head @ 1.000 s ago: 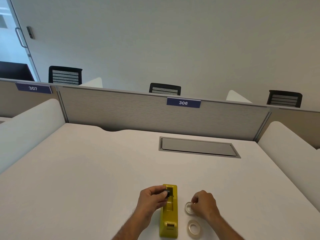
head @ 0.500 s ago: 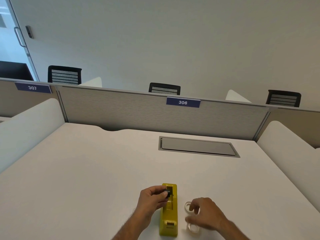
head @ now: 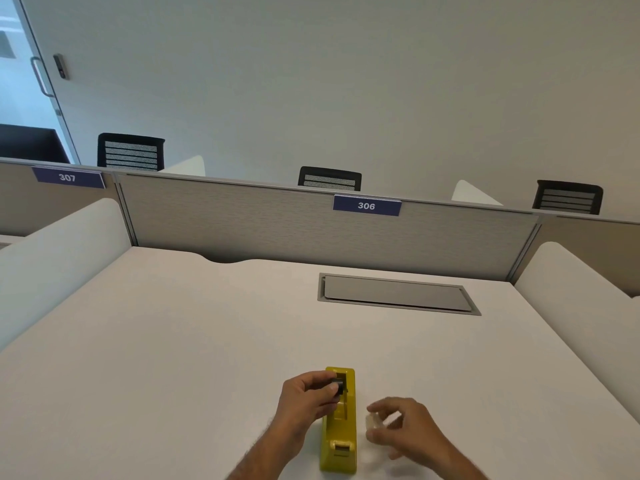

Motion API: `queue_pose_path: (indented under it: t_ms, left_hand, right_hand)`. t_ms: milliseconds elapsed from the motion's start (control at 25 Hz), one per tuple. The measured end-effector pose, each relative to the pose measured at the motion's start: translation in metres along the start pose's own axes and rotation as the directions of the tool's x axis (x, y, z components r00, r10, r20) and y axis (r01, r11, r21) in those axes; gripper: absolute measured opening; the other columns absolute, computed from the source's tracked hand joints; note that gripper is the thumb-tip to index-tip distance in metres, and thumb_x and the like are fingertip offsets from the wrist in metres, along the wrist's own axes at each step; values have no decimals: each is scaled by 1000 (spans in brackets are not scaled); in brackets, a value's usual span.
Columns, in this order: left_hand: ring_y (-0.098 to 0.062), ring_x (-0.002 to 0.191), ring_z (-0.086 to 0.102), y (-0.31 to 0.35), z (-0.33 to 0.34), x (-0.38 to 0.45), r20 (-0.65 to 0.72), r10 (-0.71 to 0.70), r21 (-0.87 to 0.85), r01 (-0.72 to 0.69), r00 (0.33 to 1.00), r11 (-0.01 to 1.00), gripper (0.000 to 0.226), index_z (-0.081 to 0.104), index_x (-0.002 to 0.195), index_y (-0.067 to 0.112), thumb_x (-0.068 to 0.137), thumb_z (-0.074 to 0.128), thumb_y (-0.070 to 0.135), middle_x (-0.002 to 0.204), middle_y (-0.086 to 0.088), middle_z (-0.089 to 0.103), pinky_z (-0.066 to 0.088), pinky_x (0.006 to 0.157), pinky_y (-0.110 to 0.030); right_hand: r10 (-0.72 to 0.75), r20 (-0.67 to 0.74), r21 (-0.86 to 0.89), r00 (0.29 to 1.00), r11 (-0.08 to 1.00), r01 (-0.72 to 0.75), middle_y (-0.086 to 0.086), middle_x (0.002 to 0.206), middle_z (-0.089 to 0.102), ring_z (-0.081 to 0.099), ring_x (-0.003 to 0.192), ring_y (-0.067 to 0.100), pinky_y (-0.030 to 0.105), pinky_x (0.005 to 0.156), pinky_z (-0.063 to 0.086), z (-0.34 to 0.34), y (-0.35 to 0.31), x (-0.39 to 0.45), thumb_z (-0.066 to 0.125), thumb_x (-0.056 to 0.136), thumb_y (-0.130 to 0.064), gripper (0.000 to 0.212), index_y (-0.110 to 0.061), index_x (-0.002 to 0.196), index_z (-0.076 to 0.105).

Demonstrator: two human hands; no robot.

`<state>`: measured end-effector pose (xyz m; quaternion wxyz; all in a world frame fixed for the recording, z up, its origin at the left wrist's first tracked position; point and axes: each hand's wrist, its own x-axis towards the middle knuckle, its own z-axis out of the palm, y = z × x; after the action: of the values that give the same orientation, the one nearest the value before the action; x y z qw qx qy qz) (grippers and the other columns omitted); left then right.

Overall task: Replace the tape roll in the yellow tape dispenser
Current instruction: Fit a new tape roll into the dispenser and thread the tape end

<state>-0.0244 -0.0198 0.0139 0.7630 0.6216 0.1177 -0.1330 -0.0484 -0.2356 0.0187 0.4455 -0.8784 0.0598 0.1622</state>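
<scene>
The yellow tape dispenser [head: 341, 441] lies lengthwise on the white desk near the front edge, with its cutter end toward me. My left hand [head: 304, 407] pinches a small black spool hub [head: 340, 386] at the dispenser's roll cavity, at the far end. Just right of the dispenser, my right hand [head: 412, 434] holds a clear tape roll [head: 373, 420] between thumb and forefinger. It is blurred. A second clear roll seen earlier is hidden under this hand.
A grey flush cable hatch [head: 398, 294] sits in the desk [head: 173, 358] further back. Low white side dividers [head: 52, 258] flank the desk, and a grey partition labelled 306 [head: 366, 206] closes the far edge. Black chairs stand beyond it.
My right hand left the far roll, swept back toward me over the near roll, and now grips a clear roll beside the dispenser. My left hand stays on the black hub.
</scene>
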Motion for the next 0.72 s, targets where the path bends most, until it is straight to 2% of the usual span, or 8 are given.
queue_pose_path:
  t_ms: [40,120,200,280,480,600,720]
  left_hand:
    - [-27,93,75,1,1,-1,5,7,4,-7,1000,1000,22,73,107,11,88,72,2,103,-11,78,63,78,-34]
    - [-27,94,75,2,3,-2,21,20,7,-20,1000,1000,22,74,107,10,87,72,2,103,-11,78,63,77,-33]
    - [-28,94,75,3,7,-3,39,32,7,-32,999,999,21,75,106,10,86,73,3,101,-11,79,62,77,-33]
    - [-28,92,76,5,9,-4,61,46,5,-47,997,999,19,77,103,11,86,74,3,97,-10,80,62,75,-31]
    - [-26,94,75,8,13,-6,113,92,36,-97,989,995,18,78,105,13,88,73,9,99,-9,80,62,83,-36]
    - [-25,96,75,9,13,-7,130,110,53,-118,985,992,20,77,108,14,89,73,11,101,-7,80,62,88,-39]
    - [-24,97,75,10,14,-7,122,124,61,-132,985,989,21,77,110,13,89,73,11,101,-5,80,62,86,-36]
  right_hand:
    - [18,-7,133,1000,991,-17,2,104,67,70,85,23,35,60,63,-1,-2,2,92,61,-18,40,-26,96,77]
    - [6,-31,292,999,956,3,7,100,72,71,85,29,46,68,64,-4,-7,6,92,59,-5,40,-22,93,79]
    - [-49,-67,396,997,915,72,7,91,77,74,81,29,50,74,63,-5,-11,8,93,58,-6,43,-20,96,79]
    - [-119,-105,463,987,873,155,5,92,77,74,81,29,44,73,63,-5,-14,9,94,55,-13,50,-18,102,77]
    - [-236,-138,501,962,822,273,7,98,76,74,90,30,37,71,61,-4,-24,13,93,62,-10,48,-18,106,75]
    - [-259,-126,503,958,815,286,5,101,77,74,92,29,39,75,62,-4,-28,14,91,65,-15,46,-22,107,75]
    - [-273,-101,519,957,806,285,6,102,76,73,93,30,42,80,61,-3,-29,13,93,65,-19,48,-22,109,74]
